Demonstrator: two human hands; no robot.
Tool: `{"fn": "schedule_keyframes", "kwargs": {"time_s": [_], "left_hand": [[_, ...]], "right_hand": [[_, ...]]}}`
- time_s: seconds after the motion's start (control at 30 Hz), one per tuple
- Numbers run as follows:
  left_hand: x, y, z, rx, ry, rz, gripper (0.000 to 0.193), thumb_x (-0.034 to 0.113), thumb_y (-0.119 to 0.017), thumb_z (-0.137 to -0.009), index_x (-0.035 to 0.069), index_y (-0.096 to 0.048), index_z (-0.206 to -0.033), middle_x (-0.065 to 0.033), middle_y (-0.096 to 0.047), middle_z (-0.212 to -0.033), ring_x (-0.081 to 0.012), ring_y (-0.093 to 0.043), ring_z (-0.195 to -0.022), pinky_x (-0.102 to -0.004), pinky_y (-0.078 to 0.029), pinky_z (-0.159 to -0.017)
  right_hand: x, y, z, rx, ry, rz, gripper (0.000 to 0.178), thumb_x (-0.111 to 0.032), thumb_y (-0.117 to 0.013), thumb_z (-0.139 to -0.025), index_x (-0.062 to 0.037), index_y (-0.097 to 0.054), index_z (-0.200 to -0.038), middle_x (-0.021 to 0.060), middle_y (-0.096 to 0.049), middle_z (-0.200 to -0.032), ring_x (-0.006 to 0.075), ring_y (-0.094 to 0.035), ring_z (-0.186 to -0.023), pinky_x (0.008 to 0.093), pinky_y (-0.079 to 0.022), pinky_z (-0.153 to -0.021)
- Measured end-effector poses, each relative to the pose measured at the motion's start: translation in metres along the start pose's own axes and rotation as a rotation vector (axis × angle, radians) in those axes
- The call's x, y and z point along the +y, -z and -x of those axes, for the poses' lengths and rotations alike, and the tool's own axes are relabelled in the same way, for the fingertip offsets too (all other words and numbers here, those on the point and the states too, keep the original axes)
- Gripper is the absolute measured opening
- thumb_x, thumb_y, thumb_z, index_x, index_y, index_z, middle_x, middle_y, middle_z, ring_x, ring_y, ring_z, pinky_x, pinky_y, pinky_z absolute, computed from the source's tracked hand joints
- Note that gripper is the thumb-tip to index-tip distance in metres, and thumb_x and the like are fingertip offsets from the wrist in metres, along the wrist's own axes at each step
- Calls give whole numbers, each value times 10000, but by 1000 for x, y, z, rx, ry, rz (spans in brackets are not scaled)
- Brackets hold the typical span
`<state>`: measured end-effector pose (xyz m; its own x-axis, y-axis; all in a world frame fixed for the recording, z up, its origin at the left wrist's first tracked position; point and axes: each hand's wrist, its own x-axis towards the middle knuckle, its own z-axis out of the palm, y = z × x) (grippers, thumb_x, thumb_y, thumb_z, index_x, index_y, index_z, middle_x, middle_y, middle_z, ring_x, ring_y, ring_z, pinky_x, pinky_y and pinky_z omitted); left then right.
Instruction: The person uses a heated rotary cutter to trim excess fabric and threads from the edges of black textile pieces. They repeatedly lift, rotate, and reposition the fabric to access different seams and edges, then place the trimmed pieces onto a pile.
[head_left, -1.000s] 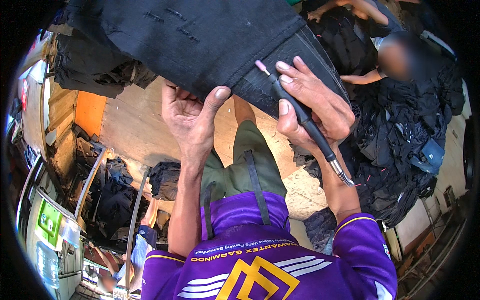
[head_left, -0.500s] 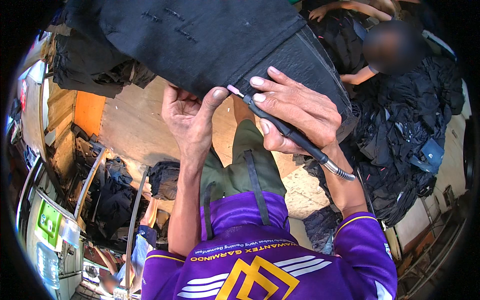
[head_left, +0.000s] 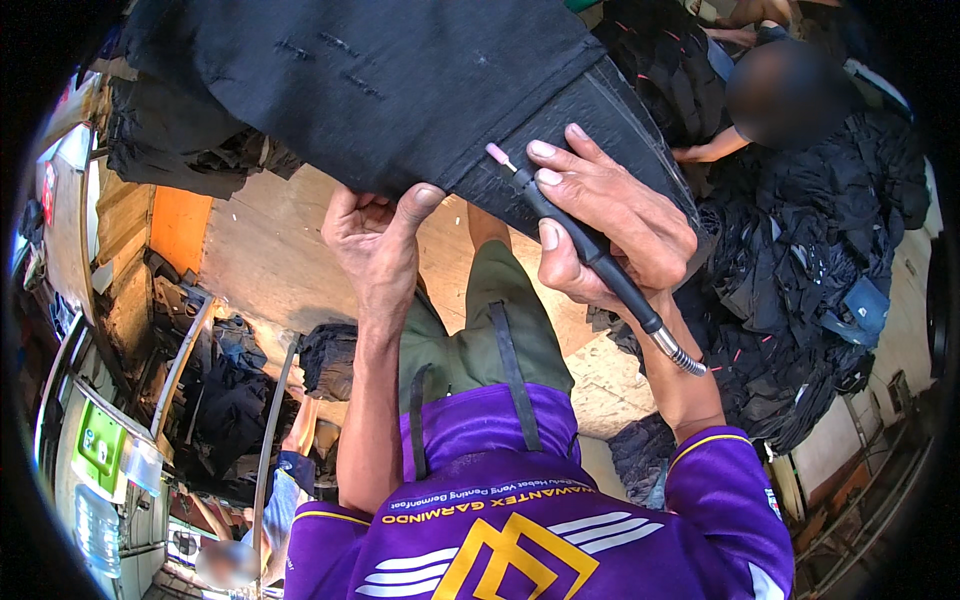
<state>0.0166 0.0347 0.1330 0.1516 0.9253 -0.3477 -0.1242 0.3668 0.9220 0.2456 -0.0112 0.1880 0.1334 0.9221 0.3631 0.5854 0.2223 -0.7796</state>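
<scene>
A piece of black denim (head_left: 420, 90), with a few short frayed slits and a stitched seam, spreads across the top of the view. My left hand (head_left: 375, 250) pinches its lower edge between thumb and curled fingers. In my right hand (head_left: 630, 215) is a black rotary grinder handpiece (head_left: 558, 213), gripped like a pen, with a flexible metal spring at its back end. Its pink grinding tip (head_left: 497, 153) points up and left over the cloth near the seam. I cannot tell whether the tip touches the cloth.
A large heap of black garments (head_left: 790, 270) fills the right side, where a co-worker (head_left: 715, 148) reaches in. More dark cloth (head_left: 180, 135) hangs at the upper left. A wooden board (head_left: 275, 235) lies below my hands. Another person (head_left: 225, 565) is at the lower left.
My right hand has shifted right, carrying the grinder tip up and right from the cloth's edge by my left thumb. My left hand has moved slightly down. The co-worker's upper arm has moved.
</scene>
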Motion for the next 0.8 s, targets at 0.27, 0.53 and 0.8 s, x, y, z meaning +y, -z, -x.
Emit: {"fn": "schedule_keyframes", "kwargs": {"time_s": [0.27, 0.53, 0.8], "left_hand": [[-8, 2, -2, 38, -16, 66, 368, 23, -921, -894, -21, -712, -1195, -101, -776, -1082, -154, -748, -996, -311, -617, -924], [-30, -1, -11, 56, 9, 132, 326, -33, -890, -894, -19, -728, -1176, -91, -787, -1085, -160, -760, -990, -314, -620, -932], [-77, -9, -13, 36, 79, 342, 411, -95, -654, -1002, -7, -608, -1401, -178, -663, -1454, -283, -679, -1322, -451, -571, -1145]], "right_hand": [[1, 1, 0, 46, -34, 23, 279, -24, -795, -734, 31, -837, -1004, 167, -838, -983, 339, -833, -1069, 541, -633, -1063], [-1, 14, -6, 37, -104, -33, 259, -34, -693, -905, 100, -764, -1115, 277, -812, -1057, 409, -809, -1115, 587, -586, -1104], [1, 9, -2, -31, -10, -13, 270, -34, -779, -774, 32, -832, -1030, 168, -834, -962, 347, -833, -1068, 549, -633, -1059]]}}
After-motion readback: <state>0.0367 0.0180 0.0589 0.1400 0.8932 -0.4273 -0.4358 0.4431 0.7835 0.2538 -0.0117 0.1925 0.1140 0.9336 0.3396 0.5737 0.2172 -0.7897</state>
